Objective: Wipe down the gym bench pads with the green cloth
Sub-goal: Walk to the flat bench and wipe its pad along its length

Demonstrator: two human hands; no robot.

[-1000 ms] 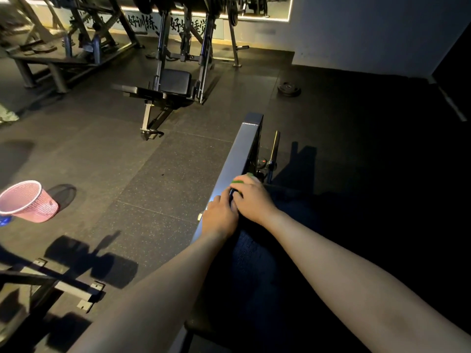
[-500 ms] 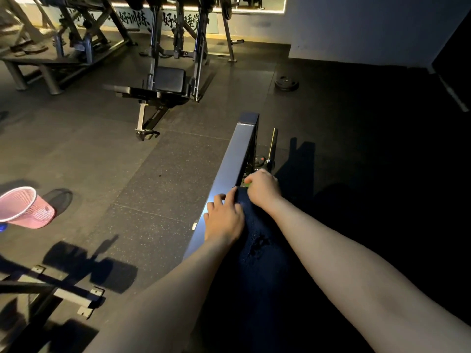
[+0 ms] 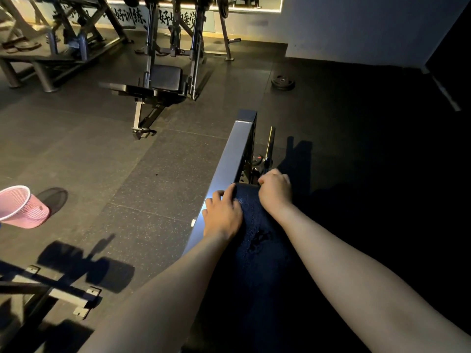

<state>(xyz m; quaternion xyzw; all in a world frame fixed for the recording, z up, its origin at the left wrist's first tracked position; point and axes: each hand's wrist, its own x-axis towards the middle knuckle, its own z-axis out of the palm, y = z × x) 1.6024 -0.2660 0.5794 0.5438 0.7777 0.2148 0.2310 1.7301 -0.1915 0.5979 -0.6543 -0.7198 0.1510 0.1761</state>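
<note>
L hand (image 3: 221, 216): flat on bench pad (image 3: 257, 240), fingers spread, holds nothing.
R hand (image 3: 275, 193): curled over pad's far end; grip can't tell.
Floor: pink basket (image 3: 24, 207) at left.

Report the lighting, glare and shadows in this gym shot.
Head view: dim overall, with a glowing strip along the far wall; a glare patch on the metal rail beside the left hand; the bench pad is barely readable and the right side sinks into black.
</note>
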